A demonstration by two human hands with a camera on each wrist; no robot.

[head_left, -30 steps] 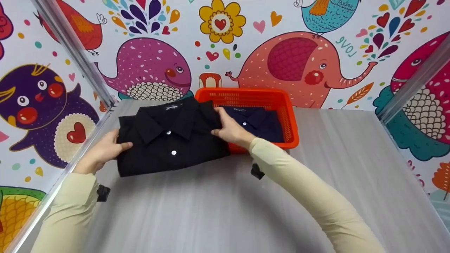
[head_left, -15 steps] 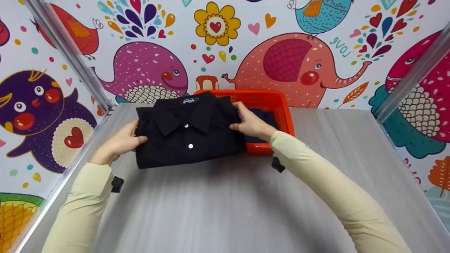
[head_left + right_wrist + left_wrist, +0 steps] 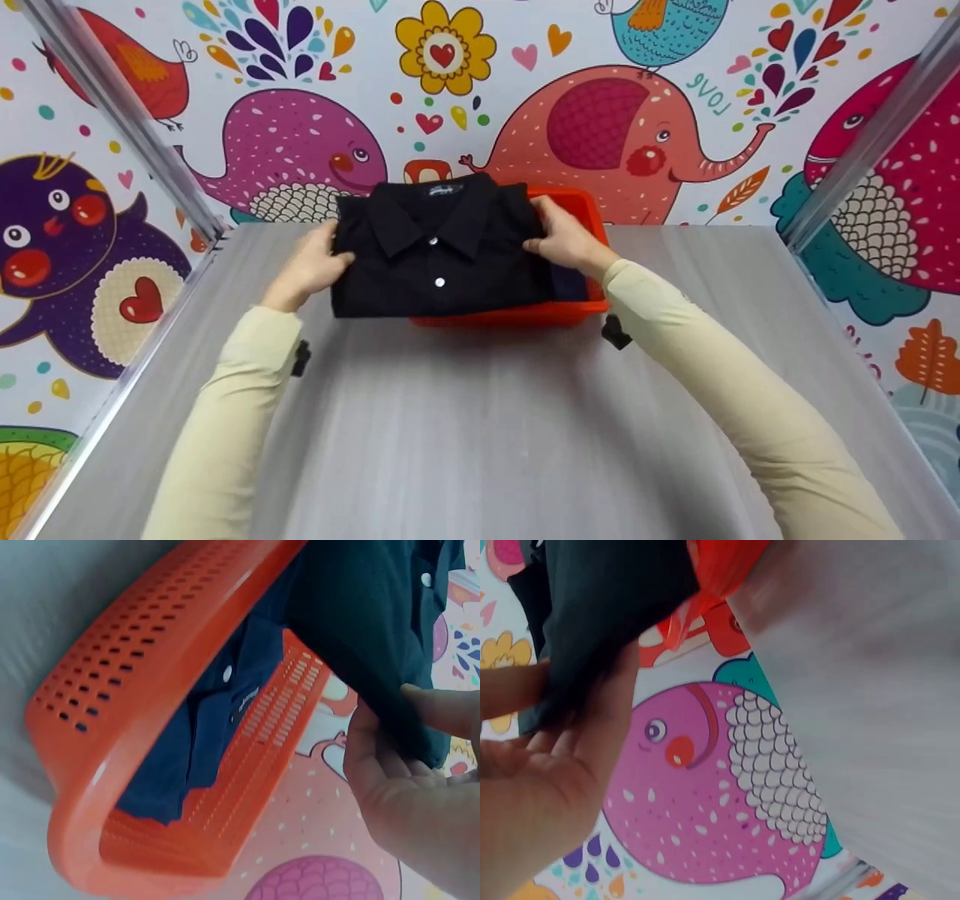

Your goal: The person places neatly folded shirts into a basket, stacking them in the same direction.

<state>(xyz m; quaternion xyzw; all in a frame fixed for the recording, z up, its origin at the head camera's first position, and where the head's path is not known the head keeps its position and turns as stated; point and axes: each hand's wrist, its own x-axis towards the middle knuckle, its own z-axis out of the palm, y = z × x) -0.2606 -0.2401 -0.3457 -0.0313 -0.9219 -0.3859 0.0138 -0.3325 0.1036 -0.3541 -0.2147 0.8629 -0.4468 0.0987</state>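
A folded black shirt with a collar and white buttons is held up level between both hands, over the orange-red basket. My left hand pinches its left edge, thumb on top and fingers underneath. At the opposite edge, my right hand grips the cloth the same way. Inside the basket lies a folded navy shirt with a white button; the right wrist view shows it below the black one. From the head view most of the basket and navy shirt are hidden under the black shirt.
The basket stands on a grey wood-grain table against the back wall, which is printed with cartoon animals. Metal posts rise at both back corners, with printed side panels beyond.
Both hands have carried the black shirt right and slightly away, from beside the basket to over it. More of the basket and the navy shirt is now covered in the head view.
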